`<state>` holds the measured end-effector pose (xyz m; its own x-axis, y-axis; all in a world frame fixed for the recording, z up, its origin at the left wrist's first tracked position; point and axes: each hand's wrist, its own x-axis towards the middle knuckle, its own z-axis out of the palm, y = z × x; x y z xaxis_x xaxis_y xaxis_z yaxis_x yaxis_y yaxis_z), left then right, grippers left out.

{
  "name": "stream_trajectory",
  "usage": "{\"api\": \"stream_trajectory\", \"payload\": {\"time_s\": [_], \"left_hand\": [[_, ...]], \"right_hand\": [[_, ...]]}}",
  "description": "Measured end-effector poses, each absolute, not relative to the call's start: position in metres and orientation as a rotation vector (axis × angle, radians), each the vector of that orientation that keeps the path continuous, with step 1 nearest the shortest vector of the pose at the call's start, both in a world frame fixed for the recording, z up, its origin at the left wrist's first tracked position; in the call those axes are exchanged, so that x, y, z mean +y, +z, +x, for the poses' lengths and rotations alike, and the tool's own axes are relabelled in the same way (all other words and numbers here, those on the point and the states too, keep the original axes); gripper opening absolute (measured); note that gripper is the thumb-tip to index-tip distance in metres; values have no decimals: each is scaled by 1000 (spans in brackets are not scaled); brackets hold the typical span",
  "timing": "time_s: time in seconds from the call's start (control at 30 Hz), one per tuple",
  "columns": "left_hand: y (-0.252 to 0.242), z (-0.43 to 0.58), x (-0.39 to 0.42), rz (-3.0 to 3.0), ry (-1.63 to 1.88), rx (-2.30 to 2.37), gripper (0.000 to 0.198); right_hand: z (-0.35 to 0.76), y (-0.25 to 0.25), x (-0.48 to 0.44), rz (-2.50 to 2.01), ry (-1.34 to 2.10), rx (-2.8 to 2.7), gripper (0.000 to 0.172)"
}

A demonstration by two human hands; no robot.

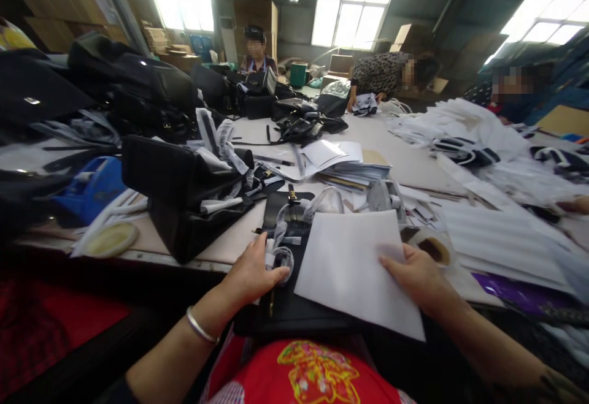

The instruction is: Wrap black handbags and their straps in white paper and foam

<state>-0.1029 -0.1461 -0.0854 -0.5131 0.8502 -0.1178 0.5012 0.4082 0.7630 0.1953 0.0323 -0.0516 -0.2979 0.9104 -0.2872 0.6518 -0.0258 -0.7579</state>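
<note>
A black bag [299, 309] with gold hardware lies across my lap against the table edge. My left hand [251, 269] grips it at the left side, thumb over the top and most fingers hidden. Beside that thumb is a clear plastic-wrapped bundle [283, 260], perhaps a strap. My right hand [421, 275] pinches the right edge of a white sheet [350, 269], thumb on top. The sheet, slightly tilted, covers the right part of the bag. A buckled flap [278, 208] shows beyond it.
Another black bag [179, 189] stands open at left, near a blue tape dispenser [94, 186]. Stacked papers [354, 171], a tape roll [430, 244] and white foam sheets [497, 238] lie beyond and right. Several people work around the table [396, 159].
</note>
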Motion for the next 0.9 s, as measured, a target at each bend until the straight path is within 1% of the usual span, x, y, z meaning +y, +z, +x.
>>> {"api": "stream_trajectory", "payload": {"time_s": [0.07,0.13,0.23,0.33,0.43,0.57,0.7,0.8,0.9], "left_hand": [[-86,-104,-147,1024,976,2106,98],[-86,-108,-147,806,1056,1955,87],[-89,-117,-149,516,1197,1577,59],[-93,-122,-151,364,1270,1246,43],[-96,-123,-151,296,1282,1098,37],[-96,-123,-149,264,1284,1066,33],[-94,-125,-151,256,1280,1089,32],[-90,-126,-152,252,1271,1139,31],[-86,-125,-152,268,1264,1169,32]], "right_hand": [[188,-54,22,-1612,991,-2033,39],[182,-56,15,-1557,877,-2061,39],[179,-58,11,-1555,906,-2020,41],[180,-63,11,-1608,1022,-1933,43],[178,-66,5,-1606,1174,-1861,44],[167,-62,-10,-1578,1439,-1849,44],[158,-53,-11,-1582,1651,-1898,39],[154,-47,-4,-1529,1710,-2008,33],[146,-46,4,-1500,1645,-2102,28]]}}
